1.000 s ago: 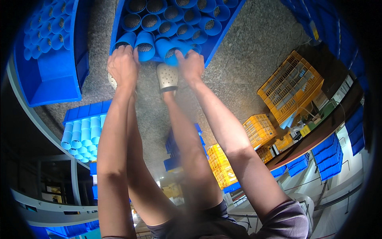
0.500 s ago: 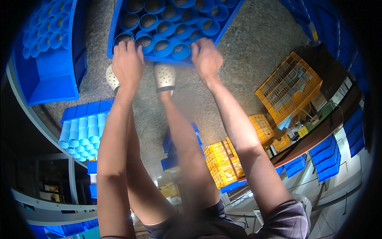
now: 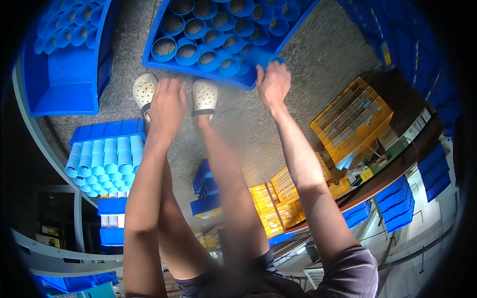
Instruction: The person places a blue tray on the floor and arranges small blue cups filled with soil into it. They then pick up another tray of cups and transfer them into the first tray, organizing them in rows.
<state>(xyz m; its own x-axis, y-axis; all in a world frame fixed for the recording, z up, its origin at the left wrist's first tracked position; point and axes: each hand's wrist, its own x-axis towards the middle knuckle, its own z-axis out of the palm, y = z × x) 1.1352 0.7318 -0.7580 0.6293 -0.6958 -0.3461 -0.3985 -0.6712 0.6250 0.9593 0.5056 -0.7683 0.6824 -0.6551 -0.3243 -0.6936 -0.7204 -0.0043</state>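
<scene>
A blue crate (image 3: 198,73) holds rows of round blue cups (image 3: 187,52) filled with small grey pellets. My right hand (image 3: 274,83) is at the crate's near right corner, its fingers closed on the edge of a blue cup (image 3: 263,56) that is smeared by motion and looks tilted. My left hand (image 3: 169,102) hangs just short of the crate's near edge, back side up, with nothing visible in it. Its thumb stands a little apart from the fingers, whose tips are partly hidden. The left hand partly overlaps a cream clog (image 3: 145,88) on my foot.
Another blue crate (image 3: 69,94) with similar cups stands at the left. Below it, light blue tubes (image 3: 104,154) lie stacked beside a blue bin. Yellow slatted crates (image 3: 353,119) stand at the right on the grey floor (image 3: 238,109). The other clog (image 3: 204,95) is near the crate.
My left hand has drawn back from the crate's near left cup. My right hand has shifted slightly right and nearer, with a blurred blue cup now at its fingers. The view has shifted slightly.
</scene>
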